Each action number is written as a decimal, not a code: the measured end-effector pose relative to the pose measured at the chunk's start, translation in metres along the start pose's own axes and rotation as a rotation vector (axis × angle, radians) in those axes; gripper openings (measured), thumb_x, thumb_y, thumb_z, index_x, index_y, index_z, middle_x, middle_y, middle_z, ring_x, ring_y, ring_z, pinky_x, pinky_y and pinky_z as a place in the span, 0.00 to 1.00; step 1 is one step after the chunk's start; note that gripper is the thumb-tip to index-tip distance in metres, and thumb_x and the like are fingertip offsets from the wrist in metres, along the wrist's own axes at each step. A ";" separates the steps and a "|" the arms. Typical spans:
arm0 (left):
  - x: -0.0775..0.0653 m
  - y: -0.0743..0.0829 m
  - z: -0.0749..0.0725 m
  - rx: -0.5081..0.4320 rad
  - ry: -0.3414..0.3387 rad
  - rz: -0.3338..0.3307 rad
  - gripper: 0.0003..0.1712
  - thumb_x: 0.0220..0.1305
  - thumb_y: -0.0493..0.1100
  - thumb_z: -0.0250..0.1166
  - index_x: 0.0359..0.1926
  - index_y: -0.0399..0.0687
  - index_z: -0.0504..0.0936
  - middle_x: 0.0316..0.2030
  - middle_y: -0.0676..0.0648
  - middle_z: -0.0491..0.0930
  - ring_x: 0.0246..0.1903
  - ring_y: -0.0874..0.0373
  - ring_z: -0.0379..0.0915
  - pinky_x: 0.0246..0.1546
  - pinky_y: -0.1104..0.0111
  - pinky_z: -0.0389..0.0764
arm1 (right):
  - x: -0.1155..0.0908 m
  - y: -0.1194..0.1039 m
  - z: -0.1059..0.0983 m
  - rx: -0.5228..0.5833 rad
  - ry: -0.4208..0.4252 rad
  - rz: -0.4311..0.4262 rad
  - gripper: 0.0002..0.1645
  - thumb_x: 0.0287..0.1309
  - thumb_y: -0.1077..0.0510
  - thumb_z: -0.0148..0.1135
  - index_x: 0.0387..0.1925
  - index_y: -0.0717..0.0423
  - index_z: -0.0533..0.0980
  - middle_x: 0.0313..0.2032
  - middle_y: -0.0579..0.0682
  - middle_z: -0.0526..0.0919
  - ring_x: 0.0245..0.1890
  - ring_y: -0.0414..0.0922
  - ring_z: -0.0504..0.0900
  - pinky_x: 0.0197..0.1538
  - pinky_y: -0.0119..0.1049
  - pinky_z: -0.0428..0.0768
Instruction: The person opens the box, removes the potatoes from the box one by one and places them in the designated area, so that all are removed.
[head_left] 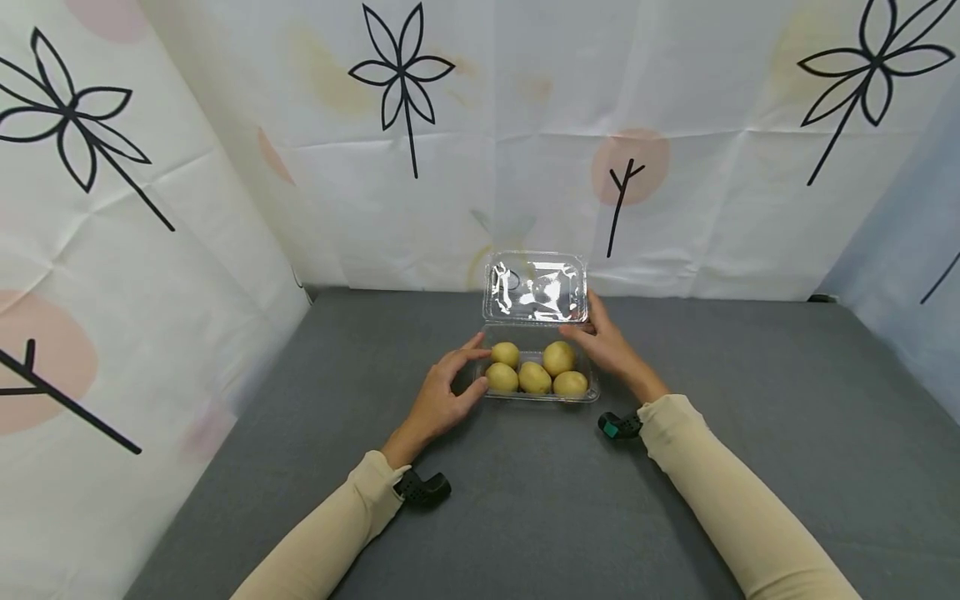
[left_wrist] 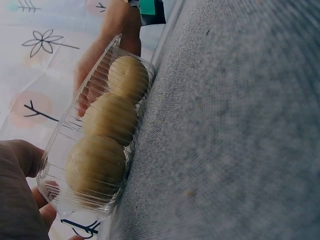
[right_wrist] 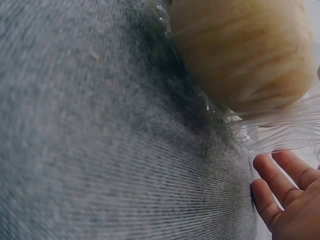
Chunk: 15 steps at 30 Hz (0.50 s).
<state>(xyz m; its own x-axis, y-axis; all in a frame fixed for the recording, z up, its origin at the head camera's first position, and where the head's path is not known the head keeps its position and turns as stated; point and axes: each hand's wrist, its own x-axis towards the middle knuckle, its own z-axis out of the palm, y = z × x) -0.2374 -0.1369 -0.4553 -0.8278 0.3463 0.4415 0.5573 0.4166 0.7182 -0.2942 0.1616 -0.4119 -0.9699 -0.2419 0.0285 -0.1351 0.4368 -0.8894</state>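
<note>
A clear plastic clamshell container sits on the table with its lid raised at the back. Several rounded, pale yellow items that look like potatoes lie in its base; three potatoes show through the front wall in the left wrist view. At the container's left side is my left hand, thumb near the front corner and fingers along the side. My right hand is at the back right, its thumb near the hinge and its fingers beside the lid. In the right wrist view, its fingers look loosely extended.
A grey cloth-covered table extends around the container. Close behind the lid hangs a white fabric backdrop with plant drawings, and another panel stands at left. Black devices are worn on both wrists, including the left wrist device.
</note>
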 end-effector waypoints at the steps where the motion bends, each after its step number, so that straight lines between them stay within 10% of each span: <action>1: 0.000 0.000 0.000 0.002 -0.001 -0.001 0.25 0.70 0.46 0.63 0.66 0.51 0.78 0.77 0.51 0.62 0.76 0.46 0.58 0.70 0.30 0.52 | -0.001 0.000 0.000 -0.002 -0.001 -0.002 0.57 0.73 0.47 0.56 0.81 0.51 0.27 0.76 0.75 0.49 0.70 0.68 0.66 0.70 0.64 0.66; 15: 0.001 -0.002 0.001 -0.012 0.010 0.016 0.24 0.70 0.46 0.63 0.64 0.49 0.79 0.77 0.45 0.63 0.75 0.43 0.60 0.70 0.34 0.56 | -0.026 0.010 0.005 0.002 0.149 -0.099 0.49 0.74 0.54 0.56 0.82 0.56 0.38 0.77 0.68 0.50 0.70 0.68 0.63 0.66 0.64 0.67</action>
<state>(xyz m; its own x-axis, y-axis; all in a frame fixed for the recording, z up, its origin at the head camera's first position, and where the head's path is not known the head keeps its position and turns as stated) -0.2390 -0.1368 -0.4571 -0.8195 0.3440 0.4582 0.5695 0.4007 0.7177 -0.2690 0.1678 -0.4234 -0.9711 -0.1528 0.1832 -0.2313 0.4154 -0.8798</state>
